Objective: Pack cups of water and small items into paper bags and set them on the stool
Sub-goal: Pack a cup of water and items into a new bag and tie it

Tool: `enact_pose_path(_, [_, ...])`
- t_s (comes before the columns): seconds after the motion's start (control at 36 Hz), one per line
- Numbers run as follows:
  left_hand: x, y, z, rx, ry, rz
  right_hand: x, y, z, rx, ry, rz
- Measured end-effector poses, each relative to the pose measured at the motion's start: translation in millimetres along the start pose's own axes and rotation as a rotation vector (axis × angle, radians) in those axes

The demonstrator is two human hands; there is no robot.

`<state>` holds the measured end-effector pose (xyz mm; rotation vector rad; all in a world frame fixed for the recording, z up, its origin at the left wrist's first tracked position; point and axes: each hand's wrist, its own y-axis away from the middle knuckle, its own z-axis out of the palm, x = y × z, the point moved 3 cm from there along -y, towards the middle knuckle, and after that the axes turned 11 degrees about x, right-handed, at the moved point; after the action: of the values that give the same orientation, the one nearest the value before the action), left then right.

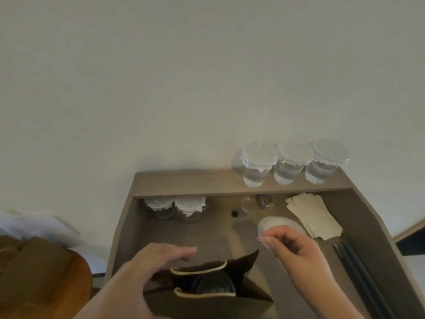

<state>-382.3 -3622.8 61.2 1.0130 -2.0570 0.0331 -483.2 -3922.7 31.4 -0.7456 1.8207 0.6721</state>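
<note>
An open brown paper bag (207, 300) with cream rope handles stands at the near edge of the wooden tray (128, 217). A dark, lidded cup (213, 286) shows inside it. My left hand (158, 259) rests on the bag's left rim with its fingers straight. My right hand (292, 245) hovers above the bag's right corner, its fingers loosely curled with nothing visible in them. Three lidded cups of water (291, 164) stand on the back ledge. Two more lidded cups (174, 207) sit in the tray's back left corner.
Small items (265, 202) lie near the tray's back middle. A white round disc (276, 223), folded napkins (315, 217) and black straws (358, 272) lie to the right. At the left is a round wooden stool (76, 291) with another brown bag (34, 261) on it.
</note>
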Motion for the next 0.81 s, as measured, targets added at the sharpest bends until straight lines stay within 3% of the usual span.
enact_pose_path(0.06, [13.4, 10.2, -2.1, 0.03, -0.007, 0.267, -28.7, 12.5, 1.9, -0.029, -0.037, -0.061])
enact_pose_path(0.08, [20.5, 13.8, -16.7, 0.112, 0.077, 0.254, -41.9, 16.9, 3.2, -0.04, -0.067, -0.086])
enact_pose_path(0.11, [25.5, 6.3, -26.8, 0.295, 0.159, 0.214, -55.7, 20.9, 4.9, -0.049, -0.103, -0.115])
enact_pose_path(0.19, [41.3, 16.5, -31.4, 0.504, 0.239, 0.369, -90.1, 34.0, 12.0, -0.097, -0.202, -0.227])
enact_pose_path(0.28, [55.6, 17.5, -39.3, 0.675, 0.214, 0.381, -109.9, 49.5, 25.0, -0.161, -0.229, -0.313])
enact_pose_path(0.39, [69.8, 28.2, -42.2, 0.69, 0.188, 0.48, -122.8, 66.5, 42.5, -0.199, -0.251, -0.432])
enact_pose_path(0.53, [66.9, 35.9, -41.7, 0.779, 0.24, 0.483, -125.7, 77.2, 51.9, -0.217, -0.233, -0.51])
enact_pose_path(0.81, [68.0, 37.3, -39.9, 0.766, 0.315, 0.521, -124.9, 75.7, 49.1, -0.186, -0.2, -0.504])
